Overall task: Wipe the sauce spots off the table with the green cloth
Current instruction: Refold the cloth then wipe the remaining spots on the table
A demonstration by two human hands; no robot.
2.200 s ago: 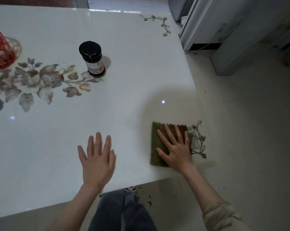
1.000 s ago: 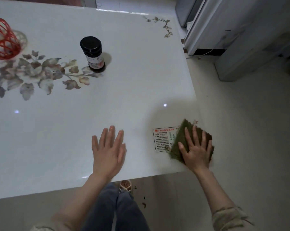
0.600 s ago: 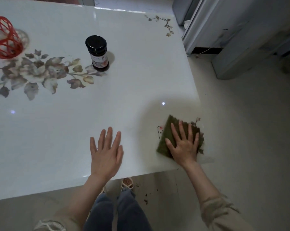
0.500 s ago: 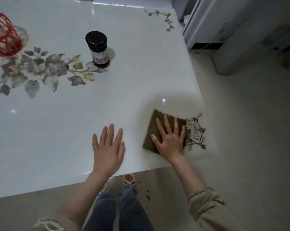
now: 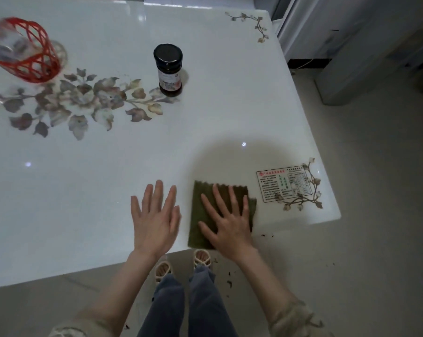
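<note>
The right hand (image 5: 226, 220) presses the green cloth (image 5: 200, 215) flat, fingers spread, at the white table's (image 5: 205, 113) near edge — the left hand (image 5: 154, 215) lies flat beside it. Printed label (image 5: 284, 186) just right; dark jar (image 5: 169, 69) and red basket (image 5: 28, 57) well beyond.

- Loose beige fabric sleeves (image 5: 295, 319), rumpled and bunched up the forearms, edges frayed; left sleeve (image 5: 67, 333) barely in view at the bottom edge.
- Left hand (image 5: 154, 215) and right hand (image 5: 227, 222) bare, forearms uncovered below the sleeves.
- Blue-grey denim trousers (image 5: 205, 305), faded and creased down both legs.
- Pale open-toed sandals (image 5: 202, 257) with woven straps across the feet.
</note>
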